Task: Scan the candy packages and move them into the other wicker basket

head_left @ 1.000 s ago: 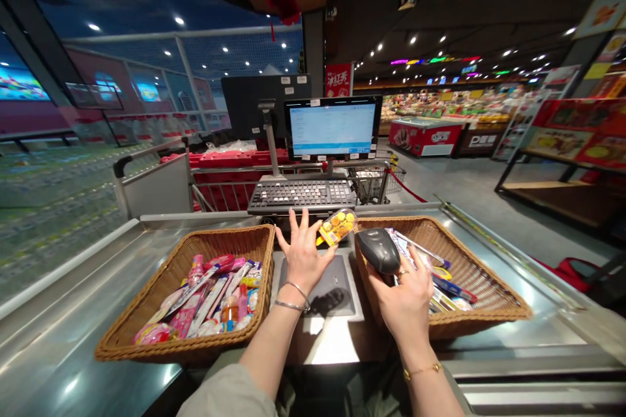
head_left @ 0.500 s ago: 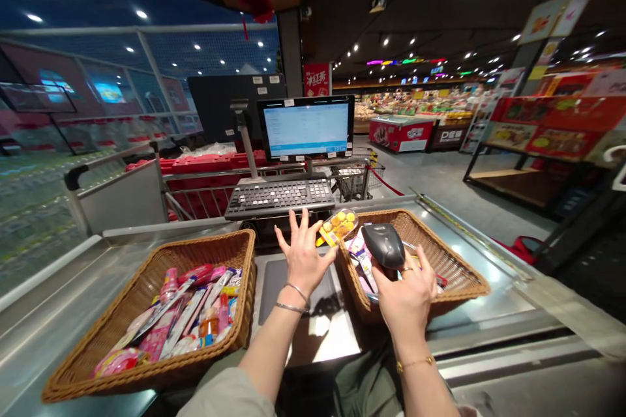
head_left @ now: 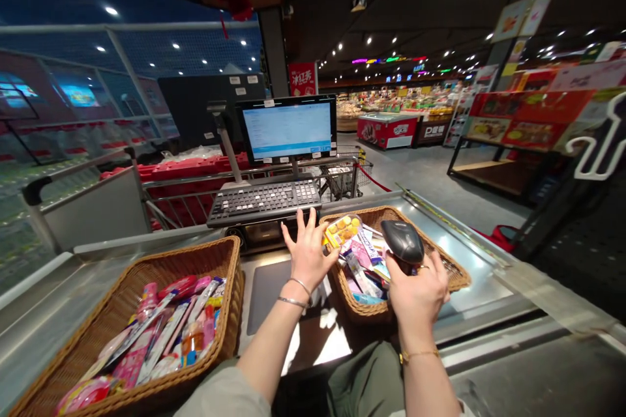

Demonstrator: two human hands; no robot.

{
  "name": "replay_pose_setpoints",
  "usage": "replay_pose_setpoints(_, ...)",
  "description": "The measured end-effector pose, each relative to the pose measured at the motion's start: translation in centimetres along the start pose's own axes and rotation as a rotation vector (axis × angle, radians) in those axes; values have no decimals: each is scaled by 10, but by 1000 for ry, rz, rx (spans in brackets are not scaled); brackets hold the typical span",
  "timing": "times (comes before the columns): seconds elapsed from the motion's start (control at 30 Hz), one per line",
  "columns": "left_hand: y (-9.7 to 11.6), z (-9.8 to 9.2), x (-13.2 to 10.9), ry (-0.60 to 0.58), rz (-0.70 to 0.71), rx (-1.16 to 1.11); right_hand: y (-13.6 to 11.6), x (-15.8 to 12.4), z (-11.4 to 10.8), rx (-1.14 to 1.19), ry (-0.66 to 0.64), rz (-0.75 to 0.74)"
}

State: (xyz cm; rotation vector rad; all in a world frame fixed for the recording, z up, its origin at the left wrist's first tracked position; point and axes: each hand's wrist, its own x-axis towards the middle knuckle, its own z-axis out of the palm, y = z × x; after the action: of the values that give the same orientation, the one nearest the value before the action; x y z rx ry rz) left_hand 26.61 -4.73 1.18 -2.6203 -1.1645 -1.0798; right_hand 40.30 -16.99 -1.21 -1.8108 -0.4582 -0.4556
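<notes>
My left hand (head_left: 309, 254) pinches the near corner of a clear pack of round yellow pieces (head_left: 345, 229) between thumb and forefinger, its other fingers spread. The pack is over the left corner of the right wicker basket (head_left: 440, 260). In my right hand (head_left: 419, 290) is a black handheld barcode scanner (head_left: 403, 242), its head above the same basket. Under it lie several wrapped items, one a white and purple packet (head_left: 369, 244). On my left stands another wicker basket (head_left: 233, 293), holding many colourful packets and small bottles.
A keyboard (head_left: 267, 201) and a lit monitor (head_left: 288, 127) stand beyond the baskets. Between the baskets lies a grey pad (head_left: 268, 296) on the counter. Metal counter surfaces (head_left: 493, 300) run on both sides. A shopping cart (head_left: 342, 176) stands behind.
My left hand has moved right, bringing the yellow pack from outside the basket's edge to over its corner. The scanner has shifted slightly right, uncovering more packets. The view has turned right.
</notes>
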Motion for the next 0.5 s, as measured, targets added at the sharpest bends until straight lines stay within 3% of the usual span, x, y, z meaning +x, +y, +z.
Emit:
replay_pose_setpoints(0.17,7,12,16,-80,99,18,4,8,-2,19,66,64)
replay_pose_setpoints(0.5,15,42,41,-200,328,40,16,15,-2,-15,42,116)
